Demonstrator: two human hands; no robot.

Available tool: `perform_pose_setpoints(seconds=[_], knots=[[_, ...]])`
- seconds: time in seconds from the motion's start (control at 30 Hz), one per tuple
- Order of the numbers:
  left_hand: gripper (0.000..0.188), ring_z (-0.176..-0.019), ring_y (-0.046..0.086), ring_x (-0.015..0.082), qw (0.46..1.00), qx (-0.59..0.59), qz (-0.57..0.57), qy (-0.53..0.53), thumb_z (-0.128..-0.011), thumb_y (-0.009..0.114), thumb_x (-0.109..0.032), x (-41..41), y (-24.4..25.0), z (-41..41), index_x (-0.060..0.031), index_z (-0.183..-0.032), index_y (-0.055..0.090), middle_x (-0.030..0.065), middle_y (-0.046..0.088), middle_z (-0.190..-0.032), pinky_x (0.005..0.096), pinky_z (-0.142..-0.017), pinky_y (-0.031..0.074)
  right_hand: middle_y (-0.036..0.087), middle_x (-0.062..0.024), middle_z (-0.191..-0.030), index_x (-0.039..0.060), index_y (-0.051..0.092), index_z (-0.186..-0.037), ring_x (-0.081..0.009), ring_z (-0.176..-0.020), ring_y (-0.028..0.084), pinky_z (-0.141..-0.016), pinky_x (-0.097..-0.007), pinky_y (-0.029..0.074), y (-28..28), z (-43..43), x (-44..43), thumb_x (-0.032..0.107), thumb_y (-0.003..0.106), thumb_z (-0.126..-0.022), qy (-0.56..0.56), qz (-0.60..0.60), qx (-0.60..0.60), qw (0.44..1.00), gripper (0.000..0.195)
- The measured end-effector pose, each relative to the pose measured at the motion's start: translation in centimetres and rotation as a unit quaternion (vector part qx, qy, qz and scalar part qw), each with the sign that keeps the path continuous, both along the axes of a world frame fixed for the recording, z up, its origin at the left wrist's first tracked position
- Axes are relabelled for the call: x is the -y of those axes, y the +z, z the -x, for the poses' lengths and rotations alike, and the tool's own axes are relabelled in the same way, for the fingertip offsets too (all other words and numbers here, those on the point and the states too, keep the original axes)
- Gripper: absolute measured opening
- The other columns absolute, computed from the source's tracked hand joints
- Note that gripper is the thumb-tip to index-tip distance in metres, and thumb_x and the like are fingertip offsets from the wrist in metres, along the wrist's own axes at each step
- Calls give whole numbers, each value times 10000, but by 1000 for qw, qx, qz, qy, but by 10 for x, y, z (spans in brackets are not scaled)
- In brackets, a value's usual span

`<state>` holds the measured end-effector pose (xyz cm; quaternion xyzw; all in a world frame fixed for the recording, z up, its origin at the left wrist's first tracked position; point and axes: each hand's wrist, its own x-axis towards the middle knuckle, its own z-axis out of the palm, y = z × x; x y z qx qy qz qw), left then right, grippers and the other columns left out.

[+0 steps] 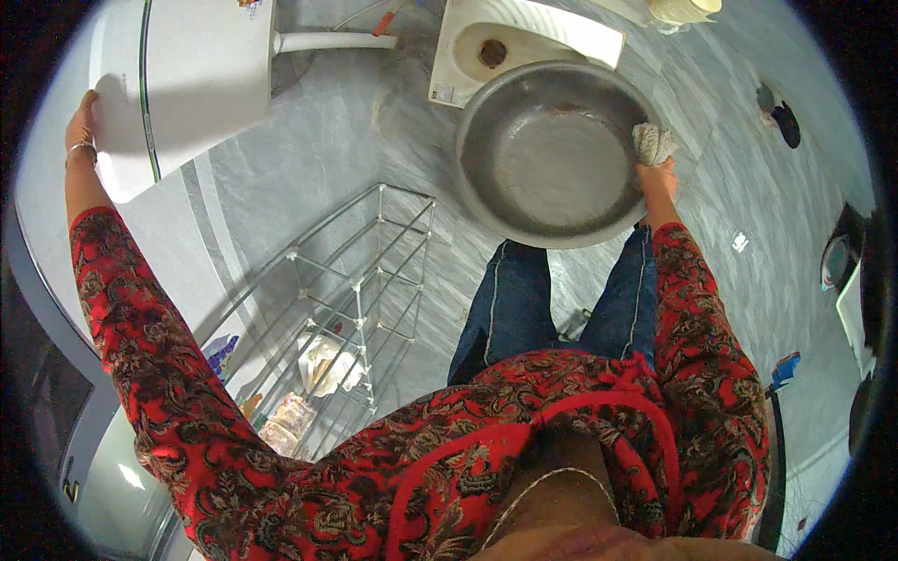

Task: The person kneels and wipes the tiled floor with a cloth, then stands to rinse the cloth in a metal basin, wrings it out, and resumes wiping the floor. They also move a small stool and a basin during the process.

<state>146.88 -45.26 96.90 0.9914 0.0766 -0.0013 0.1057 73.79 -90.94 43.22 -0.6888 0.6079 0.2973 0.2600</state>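
Note:
A large grey metal basin (561, 158) is in front of my knees, its inside facing up, with dull marks on the bottom. At its right rim, my right hand (658, 179) grips a bunched, light patterned cloth (654, 144). I cannot tell whether the fingers also hold the rim. Far to the left, my left hand (82, 123) rests against the edge of a white appliance (210, 77) with a dark green stripe. Its fingers are partly hidden, and nothing shows in its grasp.
Behind the basin is a white ceramic squat pan (459, 52) with a dark drain hole. A white pipe (337, 42) runs from the appliance. A metal-tube rack (358, 284) stands at my left, with packages (287, 424) near its lower part. Grey marbled tiles (316, 151) surround everything.

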Motion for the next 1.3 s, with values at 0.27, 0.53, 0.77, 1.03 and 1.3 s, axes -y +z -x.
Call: perform_pose_setpoints(seconds=[0.27,0.53,0.77,1.03,1.3], knots=[[740,-1044,581,270,993,-16,117,6,-722,639,-583,2,-15,7,-19,-1200,612,139,622,-1159,316,-947,411,608,-220,-1154,45,310,-1355,-360,-1082,595,-921,-412,473,9,4,-18,440,677,-685,5,13,56,998,861],[660,-1177,494,390,871,381,-164,-262,-808,629,-383,10,-153,186,65,-1269,481,262,517,-1256,464,-1007,388,595,-237,-1167,48,294,-1376,-365,-1087,589,-924,-421,465,21,-2,-24,453,688,-700,3,-1,61,998,881],[869,-1295,367,358,924,-365,109,37,-786,660,-477,23,-456,560,87,-1362,334,258,371,-1399,403,-1066,311,595,-246,-1165,47,287,-1385,-377,-1084,590,-928,-418,463,2,13,-27,418,671,-684,5,-7,62,998,880],[521,-1196,441,369,541,-374,611,441,-835,645,-342,76,-512,671,-102,-1271,492,154,481,-1308,540,-951,397,602,-228,-1155,68,275,-1393,-367,-1073,597,-906,-423,472,-2,7,-22,430,678,-643,8,-10,44,999,926],[589,-839,564,230,719,-339,499,345,-729,697,-23,89,-499,615,-37,-1232,391,130,558,-995,358,-625,470,592,-221,-1159,33,292,-1338,-361,-1068,596,-899,-392,481,11,13,-18,397,643,-712,-75,-20,102,992,805]])
